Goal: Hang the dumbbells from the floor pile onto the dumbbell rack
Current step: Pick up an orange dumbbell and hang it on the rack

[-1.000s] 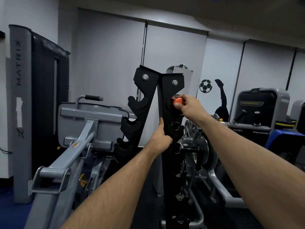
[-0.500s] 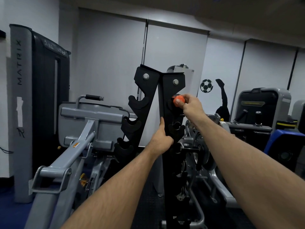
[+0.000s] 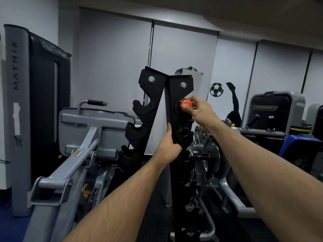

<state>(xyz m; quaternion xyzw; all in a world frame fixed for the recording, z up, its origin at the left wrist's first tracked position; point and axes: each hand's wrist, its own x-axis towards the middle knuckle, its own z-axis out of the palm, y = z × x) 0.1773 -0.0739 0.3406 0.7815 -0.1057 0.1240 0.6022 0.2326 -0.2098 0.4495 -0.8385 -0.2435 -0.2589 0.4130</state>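
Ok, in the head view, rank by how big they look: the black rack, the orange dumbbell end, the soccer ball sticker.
1. Black dumbbell rack
2. Soccer ball sticker
3. Orange dumbbell end, partly hidden by the right hand, so its place below the sticker is unsure.

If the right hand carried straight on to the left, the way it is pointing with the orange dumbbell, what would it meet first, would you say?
Most likely the right hand would press the orange dumbbell into the top hook of the black rack; they already look touching, though depth is unclear.

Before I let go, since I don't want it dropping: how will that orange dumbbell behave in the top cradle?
The orange dumbbell looks small, fingertips of the right hand pinch it, so probably light. Its rounded end could roll unless seated in the notch. The black rack seems apt to wobble, since the left hand grips its upright.
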